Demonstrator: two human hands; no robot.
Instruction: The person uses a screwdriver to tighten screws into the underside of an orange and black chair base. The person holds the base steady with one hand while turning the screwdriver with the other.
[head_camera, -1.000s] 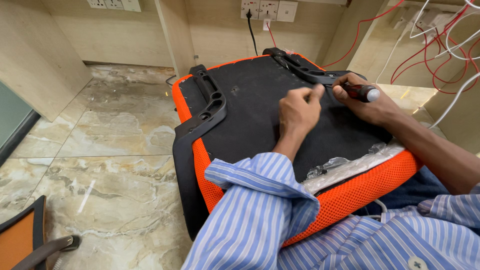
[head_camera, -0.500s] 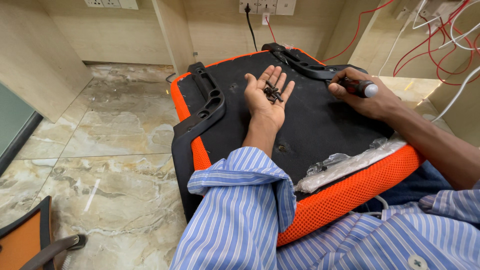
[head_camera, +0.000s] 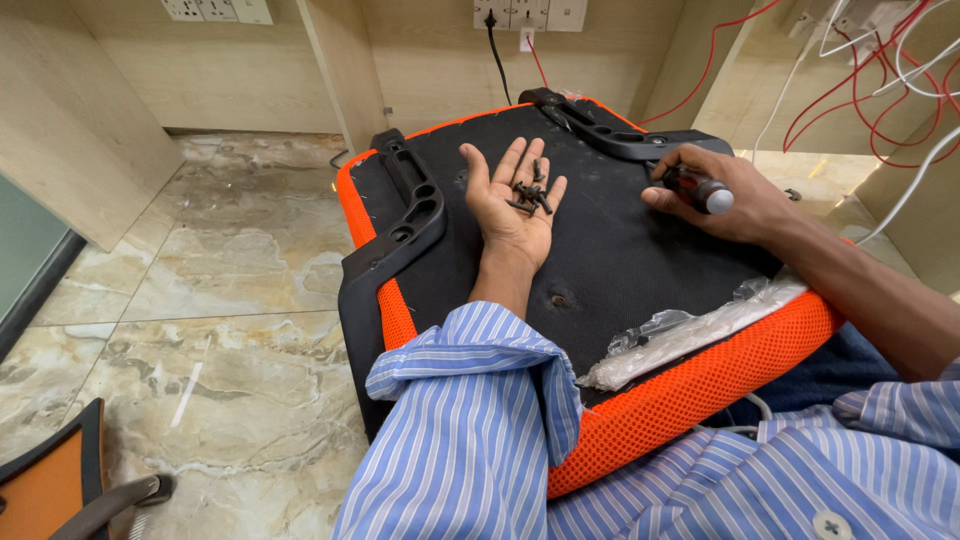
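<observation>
- My left hand (head_camera: 515, 200) lies palm up, fingers spread, black screws (head_camera: 530, 194) loose on it, over the upturned seat (head_camera: 620, 260).
- My right hand (head_camera: 715, 195) grips the screwdriver (head_camera: 698, 188) (near the black bracket (head_camera: 625, 140)).
- Sorting fasteners, I judge; next needs one screw pinched out carefully.

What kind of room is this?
Probably an office being fitted out: bare wooden desk partitions, loose red and white wires by wall sockets, and an upturned orange mesh chair seat under the hands.
</observation>
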